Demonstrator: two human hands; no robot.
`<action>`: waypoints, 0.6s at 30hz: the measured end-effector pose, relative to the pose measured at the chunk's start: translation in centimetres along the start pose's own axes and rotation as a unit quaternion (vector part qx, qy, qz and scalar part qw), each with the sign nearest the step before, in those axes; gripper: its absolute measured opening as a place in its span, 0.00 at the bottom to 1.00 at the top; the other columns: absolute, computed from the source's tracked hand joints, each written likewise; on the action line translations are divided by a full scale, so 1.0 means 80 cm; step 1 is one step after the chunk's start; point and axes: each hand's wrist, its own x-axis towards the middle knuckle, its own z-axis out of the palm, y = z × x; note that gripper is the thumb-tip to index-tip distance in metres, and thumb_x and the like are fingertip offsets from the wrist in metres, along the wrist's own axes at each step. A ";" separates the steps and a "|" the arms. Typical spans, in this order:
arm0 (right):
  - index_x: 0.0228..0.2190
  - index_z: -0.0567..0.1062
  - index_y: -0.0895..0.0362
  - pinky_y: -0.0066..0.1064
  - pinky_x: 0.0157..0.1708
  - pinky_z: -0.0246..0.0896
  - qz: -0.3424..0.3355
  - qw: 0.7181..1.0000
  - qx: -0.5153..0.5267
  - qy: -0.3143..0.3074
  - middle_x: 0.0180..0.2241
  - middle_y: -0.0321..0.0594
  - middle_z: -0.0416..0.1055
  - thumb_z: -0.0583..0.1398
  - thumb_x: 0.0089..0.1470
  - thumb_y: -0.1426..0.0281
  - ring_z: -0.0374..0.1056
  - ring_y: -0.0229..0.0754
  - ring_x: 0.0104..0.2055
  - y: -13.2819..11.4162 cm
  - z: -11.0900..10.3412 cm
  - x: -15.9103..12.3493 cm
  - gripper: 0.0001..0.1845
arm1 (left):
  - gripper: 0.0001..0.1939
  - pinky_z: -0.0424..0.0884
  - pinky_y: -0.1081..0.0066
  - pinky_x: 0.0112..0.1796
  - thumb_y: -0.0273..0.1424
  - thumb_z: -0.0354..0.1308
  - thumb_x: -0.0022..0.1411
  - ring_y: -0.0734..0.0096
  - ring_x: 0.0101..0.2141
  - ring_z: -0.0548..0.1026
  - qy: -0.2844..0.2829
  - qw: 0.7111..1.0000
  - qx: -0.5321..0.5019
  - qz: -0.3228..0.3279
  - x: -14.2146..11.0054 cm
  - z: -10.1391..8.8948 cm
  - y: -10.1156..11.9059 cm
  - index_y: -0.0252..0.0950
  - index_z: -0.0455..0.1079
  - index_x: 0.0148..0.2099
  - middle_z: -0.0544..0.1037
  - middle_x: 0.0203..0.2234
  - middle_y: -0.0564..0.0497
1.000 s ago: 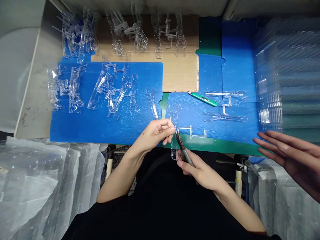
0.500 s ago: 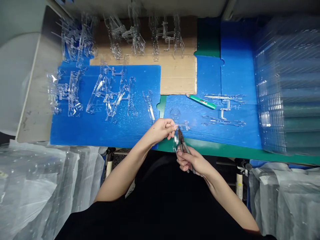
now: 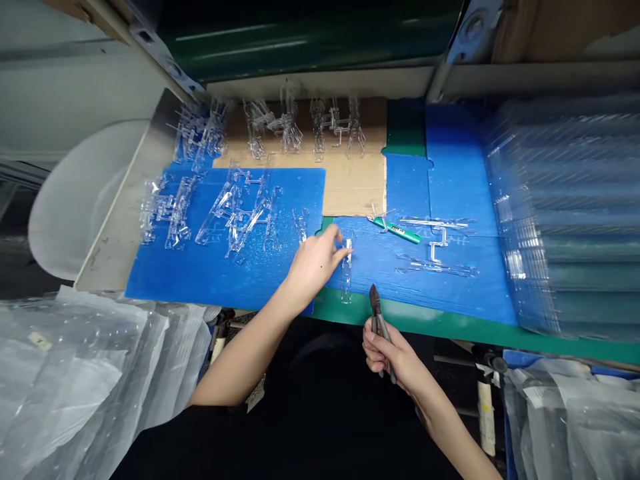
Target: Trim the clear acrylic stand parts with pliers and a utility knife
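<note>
Both hands are apart: the right hand (image 3: 385, 357) grips cutters (image 3: 377, 320), and the left hand (image 3: 313, 267) is nearer the clear strip (image 3: 346, 277), which lies at its 3 o'clock on the blue board (image 3: 480, 293), running 12 to 6.

clear plastic runner (image 3: 346, 273) | lying on blue board (image 3: 165, 263) | side cutters (image 3: 379, 320) | tips up

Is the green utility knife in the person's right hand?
No: the right hand grips side cutters, while the green utility knife lies on the blue board.
</note>
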 end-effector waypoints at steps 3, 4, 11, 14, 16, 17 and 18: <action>0.38 0.64 0.53 0.27 0.26 0.38 -0.020 1.000 -0.009 -0.001 0.27 0.25 0.49 0.71 0.60 0.51 0.43 0.32 0.26 0.006 0.000 -0.004 0.26 | 0.23 0.70 0.64 0.40 0.38 0.67 0.72 0.54 0.38 0.82 0.005 0.995 0.072 0.064 0.052 -0.003 0.030 0.38 0.70 0.65 0.84 0.36 0.45; 0.38 0.65 0.53 0.27 0.26 0.38 -0.027 1.000 -0.012 0.001 0.27 0.26 0.49 0.71 0.61 0.51 0.43 0.32 0.26 0.007 0.002 -0.005 0.26 | 0.26 0.71 0.62 0.42 0.39 0.67 0.72 0.50 0.41 0.83 -0.007 0.993 0.085 0.078 0.072 0.000 0.038 0.38 0.69 0.67 0.84 0.38 0.42; 0.37 0.68 0.52 0.30 0.26 0.39 -0.070 0.996 -0.045 0.039 0.29 0.29 0.48 0.70 0.61 0.49 0.41 0.35 0.27 0.013 0.019 -0.017 0.24 | 0.04 0.72 0.66 0.41 0.28 0.67 0.71 0.58 0.43 0.84 -0.068 0.980 0.110 0.150 0.132 0.023 0.066 0.31 0.79 0.43 0.85 0.37 0.40; 0.36 0.70 0.51 0.32 0.25 0.42 -0.081 0.990 -0.071 0.094 0.28 0.30 0.49 0.71 0.58 0.49 0.42 0.36 0.26 0.017 0.011 -0.013 0.23 | 0.04 0.71 0.69 0.37 0.30 0.66 0.72 0.66 0.41 0.84 -0.018 0.980 0.119 0.157 0.104 -0.017 0.060 0.37 0.78 0.42 0.85 0.36 0.47; 0.37 0.71 0.51 0.32 0.25 0.43 -0.080 0.984 -0.119 0.104 0.28 0.30 0.50 0.71 0.58 0.48 0.43 0.36 0.25 0.017 0.004 -0.004 0.24 | 0.04 0.72 0.66 0.36 0.31 0.62 0.75 0.65 0.41 0.84 0.039 0.981 0.129 0.137 0.066 -0.077 0.044 0.40 0.78 0.45 0.86 0.39 0.49; 0.38 0.71 0.51 0.32 0.25 0.44 -0.080 0.980 -0.152 0.102 0.27 0.30 0.51 0.70 0.58 0.47 0.44 0.37 0.25 0.016 0.002 0.001 0.24 | 0.05 0.73 0.65 0.37 0.31 0.60 0.76 0.62 0.42 0.84 0.075 0.982 0.136 0.112 0.041 -0.117 0.030 0.40 0.78 0.45 0.86 0.40 0.48; 0.39 0.71 0.51 0.32 0.26 0.45 -0.081 0.974 -0.188 0.098 0.27 0.29 0.51 0.70 0.59 0.46 0.46 0.37 0.25 0.014 0.003 0.006 0.25 | 0.07 0.75 0.63 0.40 0.32 0.58 0.77 0.59 0.45 0.84 0.116 0.980 0.140 0.085 0.016 -0.162 0.012 0.40 0.78 0.48 0.86 0.43 0.47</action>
